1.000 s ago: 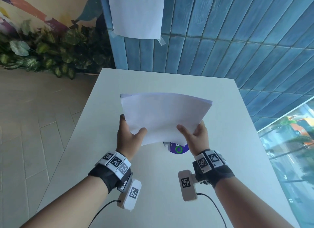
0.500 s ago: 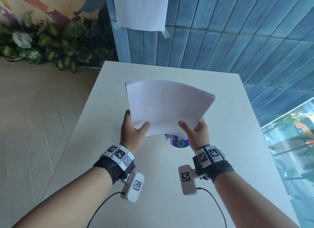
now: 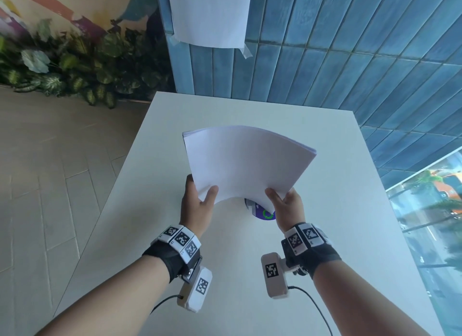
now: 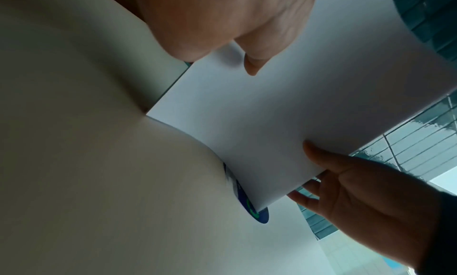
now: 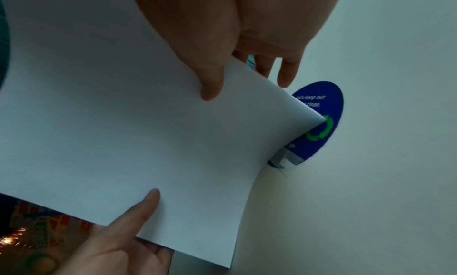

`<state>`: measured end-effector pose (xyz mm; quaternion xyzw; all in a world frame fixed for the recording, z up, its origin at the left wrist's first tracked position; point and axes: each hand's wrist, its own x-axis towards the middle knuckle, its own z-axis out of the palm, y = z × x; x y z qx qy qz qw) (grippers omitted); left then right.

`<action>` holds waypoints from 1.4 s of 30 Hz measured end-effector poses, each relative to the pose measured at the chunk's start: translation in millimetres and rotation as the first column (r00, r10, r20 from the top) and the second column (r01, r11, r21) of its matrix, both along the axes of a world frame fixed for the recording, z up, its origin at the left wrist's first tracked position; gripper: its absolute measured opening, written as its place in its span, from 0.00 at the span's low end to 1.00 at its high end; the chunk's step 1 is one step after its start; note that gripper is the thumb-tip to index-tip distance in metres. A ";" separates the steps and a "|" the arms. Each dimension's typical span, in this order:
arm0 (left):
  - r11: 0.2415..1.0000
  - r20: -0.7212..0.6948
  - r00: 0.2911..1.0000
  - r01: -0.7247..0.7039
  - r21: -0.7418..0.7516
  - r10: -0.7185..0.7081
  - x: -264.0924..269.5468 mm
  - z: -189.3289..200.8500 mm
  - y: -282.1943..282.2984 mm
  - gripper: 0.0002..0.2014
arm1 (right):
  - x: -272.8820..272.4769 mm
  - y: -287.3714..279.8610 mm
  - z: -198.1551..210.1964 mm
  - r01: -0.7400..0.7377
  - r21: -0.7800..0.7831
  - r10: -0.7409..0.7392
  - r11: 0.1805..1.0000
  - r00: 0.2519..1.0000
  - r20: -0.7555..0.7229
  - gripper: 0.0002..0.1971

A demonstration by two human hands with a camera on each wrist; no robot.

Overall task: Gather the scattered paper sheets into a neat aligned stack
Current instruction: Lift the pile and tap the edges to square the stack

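Note:
A stack of white paper sheets [image 3: 247, 160] is held tilted above the white table [image 3: 375, 210], bowed across its width. My left hand [image 3: 200, 200] pinches its near left edge, thumb on top and fingers underneath. My right hand [image 3: 285, 203] pinches the near right edge the same way. In the left wrist view the stack [image 4: 284, 113] runs from my left hand [image 4: 247, 50] to my right hand [image 4: 346, 181]. In the right wrist view the stack's [image 5: 123, 123] lower corner points down at the table, between my right hand [image 5: 235, 64] and left hand [image 5: 128, 236].
A round blue sticker [image 3: 262, 212] with a green recycling mark lies on the table under the stack's near corner. A sheet of paper [image 3: 210, 13] is taped to the blue tiled wall behind the table. Plants [image 3: 62, 68] line the floor at the left.
Both hands have raised the stack's far edge, so it stands steeper. The stack has turned slightly, its left edge now closer to upright.

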<state>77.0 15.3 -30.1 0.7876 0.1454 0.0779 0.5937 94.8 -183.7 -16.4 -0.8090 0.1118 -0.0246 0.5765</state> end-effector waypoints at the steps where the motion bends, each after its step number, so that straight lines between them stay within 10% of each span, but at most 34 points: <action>1: 1.000 -0.020 1.000 -0.001 0.003 0.001 -0.4 -1.5 -0.1 0.30 | -0.8 0.0 -1.5 -0.004 -0.009 0.003 1.000 1.000 -0.016 0.04; 15: 0.976 0.127 0.976 0.157 0.151 -0.177 2.2 26.6 28.2 0.09 | 7.9 -21.5 35.3 0.006 0.036 -0.009 0.999 0.996 0.085 0.06; 23: 0.752 0.007 0.902 0.356 0.555 -0.432 30.3 93.5 51.8 0.06 | 26.0 -18.9 70.2 0.159 -0.136 -0.115 0.978 0.952 0.282 0.50; 31: 0.480 -0.226 0.813 0.515 0.711 -0.537 52.8 127.6 42.9 0.06 | 25.3 -3.8 91.0 -0.214 -0.112 0.236 0.970 0.941 0.242 0.03; 37: 0.511 -0.212 0.830 0.497 0.701 -0.516 48.5 121.4 51.5 0.14 | 17.0 -14.1 82.0 -0.196 0.081 0.172 0.977 0.955 0.241 0.08; 42: 0.759 0.221 0.887 0.193 0.621 -0.406 35.9 115.3 71.9 0.09 | 9.7 -42.5 86.7 -0.144 0.175 0.097 0.974 0.963 0.252 0.07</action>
